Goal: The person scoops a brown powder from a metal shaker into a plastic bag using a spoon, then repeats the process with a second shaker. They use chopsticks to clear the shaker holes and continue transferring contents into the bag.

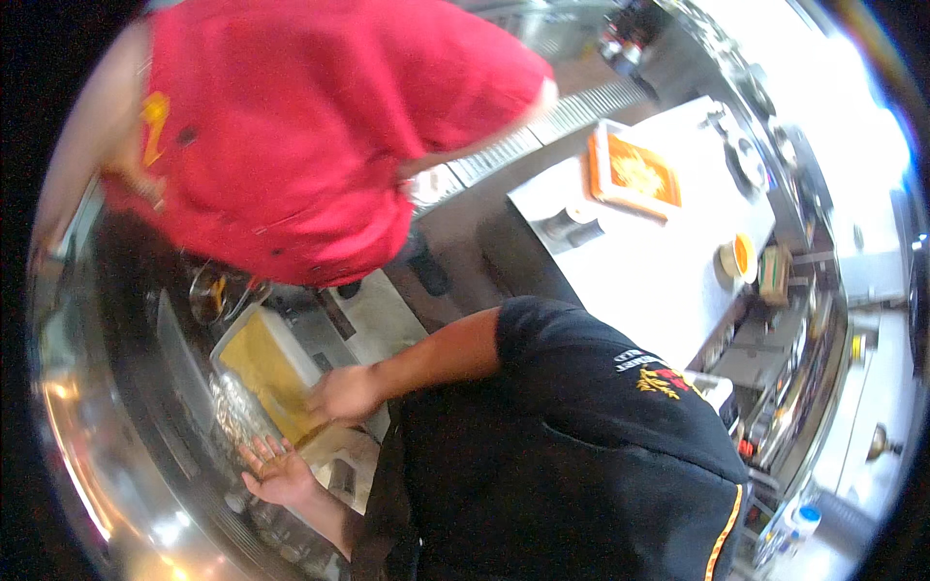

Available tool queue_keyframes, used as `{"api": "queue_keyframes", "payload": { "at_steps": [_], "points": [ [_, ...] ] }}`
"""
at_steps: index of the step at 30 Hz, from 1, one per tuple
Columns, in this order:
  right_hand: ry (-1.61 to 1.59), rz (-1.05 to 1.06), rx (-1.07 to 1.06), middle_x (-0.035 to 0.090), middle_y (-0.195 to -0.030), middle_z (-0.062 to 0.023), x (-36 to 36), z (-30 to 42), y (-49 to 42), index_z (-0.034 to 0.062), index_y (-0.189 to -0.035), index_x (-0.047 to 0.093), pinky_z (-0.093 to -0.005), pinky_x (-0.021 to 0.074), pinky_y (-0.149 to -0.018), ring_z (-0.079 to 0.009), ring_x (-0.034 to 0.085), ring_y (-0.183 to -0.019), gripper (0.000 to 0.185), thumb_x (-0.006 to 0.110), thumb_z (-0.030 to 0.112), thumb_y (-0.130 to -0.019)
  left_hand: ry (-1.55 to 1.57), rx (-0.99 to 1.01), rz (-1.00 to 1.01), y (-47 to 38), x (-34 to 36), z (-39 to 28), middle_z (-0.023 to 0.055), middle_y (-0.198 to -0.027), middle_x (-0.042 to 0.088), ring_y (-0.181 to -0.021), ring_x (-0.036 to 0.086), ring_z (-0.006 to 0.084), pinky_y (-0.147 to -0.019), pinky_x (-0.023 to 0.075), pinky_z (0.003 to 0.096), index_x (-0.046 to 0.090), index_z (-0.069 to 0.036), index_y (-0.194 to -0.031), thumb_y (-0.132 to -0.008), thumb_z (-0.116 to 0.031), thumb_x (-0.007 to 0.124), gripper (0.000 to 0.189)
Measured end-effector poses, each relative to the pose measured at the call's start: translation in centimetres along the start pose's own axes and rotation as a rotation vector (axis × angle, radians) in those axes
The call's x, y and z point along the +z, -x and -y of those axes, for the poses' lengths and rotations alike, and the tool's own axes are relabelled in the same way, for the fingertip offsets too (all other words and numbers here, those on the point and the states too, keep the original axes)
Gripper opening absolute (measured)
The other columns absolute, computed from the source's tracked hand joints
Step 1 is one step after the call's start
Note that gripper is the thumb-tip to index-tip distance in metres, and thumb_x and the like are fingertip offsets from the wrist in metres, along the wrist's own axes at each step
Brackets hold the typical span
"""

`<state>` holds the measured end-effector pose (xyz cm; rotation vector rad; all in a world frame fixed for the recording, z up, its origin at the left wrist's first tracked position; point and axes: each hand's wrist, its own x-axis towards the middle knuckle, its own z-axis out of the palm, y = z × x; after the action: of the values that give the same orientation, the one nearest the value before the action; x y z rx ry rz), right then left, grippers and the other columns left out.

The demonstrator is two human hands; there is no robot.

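My left hand is palm up with its fingers spread, beside crumpled aluminium foil at the lower left. Above it in the picture, my right hand reaches over the near edge of a white rectangular tub that holds a yellow mass. Blur hides the fingertips of that hand, so whether it grips anything cannot be told. A pale surface with a dark object on it lies below the right hand. Beyond the tub stands a round, shiny metal container.
A co-worker in a red shirt stands close at the upper left. Behind me, a white worktop bears a tray of shredded orange food, dark cylindrical containers and a round tub with orange contents. A floor grate runs between.
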<state>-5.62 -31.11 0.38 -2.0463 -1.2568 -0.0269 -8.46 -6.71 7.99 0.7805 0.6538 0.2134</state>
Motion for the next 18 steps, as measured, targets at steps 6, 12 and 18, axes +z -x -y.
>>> {"api": "queue_keyframes", "payload": {
  "at_steps": [6, 12, 18],
  "points": [
    [0.134, -0.524, 0.469, 0.073, -0.108, -0.0109, -8.6, 1.4, 30.0, 0.0093, -0.118, 0.077, -0.0486, 0.0574, -0.091, -0.0334, 0.071, -0.108, 0.033, 0.075, 0.015, -0.085, -0.228, -0.336, 0.262, 0.2, 5.1, 13.5, 0.0158, -0.167, 0.049, -0.151, 0.047, 0.0325, -0.123, 0.0359, 0.0499, 0.052, -0.007, -0.158, -0.106, -0.044, 0.061, 0.065],
    [0.583, -0.856, 1.508, 0.06, -0.14, -0.0208, -20.1, 3.5, 52.5, 0.0068, -0.128, 0.07, -0.0523, 0.0482, -0.112, -0.0452, 0.052, -0.135, 0.047, 0.081, 0.011, -0.083, -0.389, -0.651, 0.654, 6.5, 8.5, 27.7, 0.0092, -0.128, 0.073, -0.115, 0.069, 0.0262, -0.096, 0.054, 0.0402, 0.068, -0.007, -0.13, -0.106, -0.034, 0.062, 0.037],
    [0.442, -0.281, 1.777, 0.06, -0.148, -0.019, -22.3, 2.3, 58.8, 0.0139, -0.154, 0.057, -0.0589, 0.0447, -0.115, -0.0399, 0.054, -0.143, 0.096, 0.093, 0.053, -0.074, -0.816, -0.652, 0.774, 14.3, 11.6, 36.9, 0.0067, -0.122, 0.076, -0.106, 0.072, 0.0196, -0.09, 0.0549, 0.035, 0.069, -0.008, -0.13, -0.109, -0.025, 0.062, 0.028]
  ]
}}
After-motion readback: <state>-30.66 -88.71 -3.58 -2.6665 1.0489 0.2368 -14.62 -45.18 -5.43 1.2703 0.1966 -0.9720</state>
